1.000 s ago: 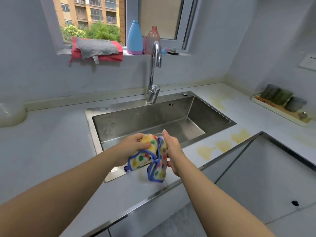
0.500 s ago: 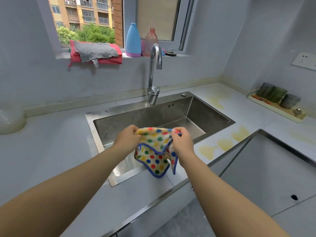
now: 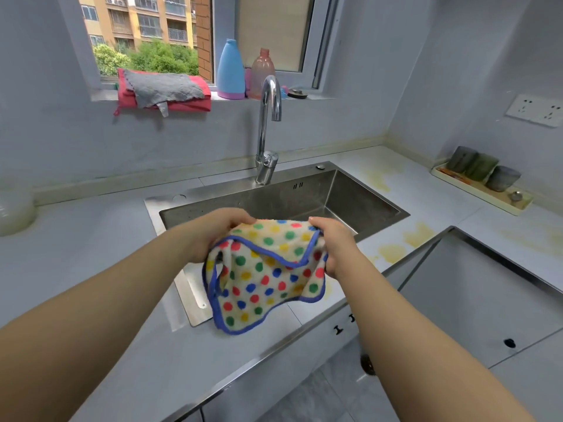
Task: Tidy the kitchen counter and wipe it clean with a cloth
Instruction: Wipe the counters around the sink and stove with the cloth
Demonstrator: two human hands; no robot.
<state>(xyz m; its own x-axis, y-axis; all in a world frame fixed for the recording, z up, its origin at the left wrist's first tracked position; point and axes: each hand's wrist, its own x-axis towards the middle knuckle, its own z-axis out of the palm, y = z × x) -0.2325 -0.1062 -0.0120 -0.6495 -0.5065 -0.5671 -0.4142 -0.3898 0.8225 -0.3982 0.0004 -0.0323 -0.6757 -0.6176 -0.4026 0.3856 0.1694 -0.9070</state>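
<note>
Your left hand point(image 3: 217, 231) and right hand point(image 3: 333, 245) each grip a top corner of the polka-dot terry cloth point(image 3: 268, 275); yellow stains point(image 3: 393, 252) on the grey counter point(image 3: 91, 254) remain unwiped.

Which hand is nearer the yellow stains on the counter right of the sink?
Right. The right hand grips the dotted cloth just left of the yellow stains; the left hand grips the cloth's other end, farther left.

No lettering can be read anywhere; the blue bottle point(image 3: 231, 71) and wall socket point(image 3: 534, 109) show none.
</note>
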